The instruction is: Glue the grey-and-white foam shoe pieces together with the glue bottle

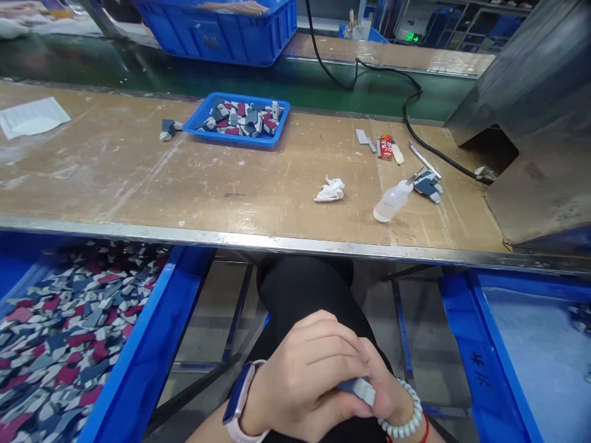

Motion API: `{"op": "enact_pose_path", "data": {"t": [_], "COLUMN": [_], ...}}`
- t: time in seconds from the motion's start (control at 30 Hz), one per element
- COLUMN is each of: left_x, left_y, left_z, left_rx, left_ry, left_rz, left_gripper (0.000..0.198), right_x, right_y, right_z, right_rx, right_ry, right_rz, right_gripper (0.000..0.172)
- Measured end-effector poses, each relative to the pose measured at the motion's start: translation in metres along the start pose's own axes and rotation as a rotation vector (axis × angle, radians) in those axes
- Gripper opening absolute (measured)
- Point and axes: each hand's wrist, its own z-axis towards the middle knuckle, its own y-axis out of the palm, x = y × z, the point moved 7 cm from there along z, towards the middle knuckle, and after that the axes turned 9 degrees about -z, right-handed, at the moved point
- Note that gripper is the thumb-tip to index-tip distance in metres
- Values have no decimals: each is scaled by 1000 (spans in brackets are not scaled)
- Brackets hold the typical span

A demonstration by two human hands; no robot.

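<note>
Over my lap, my left hand (307, 372), with a watch at its wrist, is closed around a small blue-grey and white plastic-looking piece (360, 389). One pale end of the piece sticks out between thumb and fingers. My right hand (386, 387), wearing a beaded bracelet, presses against the same piece from the other side. Its fingers are largely covered by the left hand. On the bench ahead stand a clear squeeze bottle (392, 202) with a thin metal tip and, beside that tip, a few similar blue-grey pieces (428, 186). A crumpled white tissue (330, 190) lies left of the bottle.
A blue tray (235, 140) of maroon, grey and white pieces sits on the bench (258, 209). Big blue bins flank my legs: the left bin (133, 363) full of pieces, the right bin (480, 363) lined with plastic. A black cable (434, 147) runs beside a metal housing (545, 123).
</note>
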Motion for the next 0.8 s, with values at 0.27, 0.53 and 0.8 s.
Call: {"op": "enact_pose_path", "data": {"t": [0.27,0.53,0.8], "left_x": [-5,1,-6], "left_y": [-2,4,8], "left_z": [-11,-8,-8], "left_rx": [-96,-254,-252], "left_ry": [3,-35,-35], "left_rz": [-68,-68,-107], "left_gripper": [30,32,33], "right_x": [-22,-18,-16], "right_y": [11,8,4], "right_z": [18,16,15], "right_rx": [-144,-116,-120], "right_ry": [-74,-308,-354], "right_rz": [243,299,276], "right_gripper": [68,57,49]}}
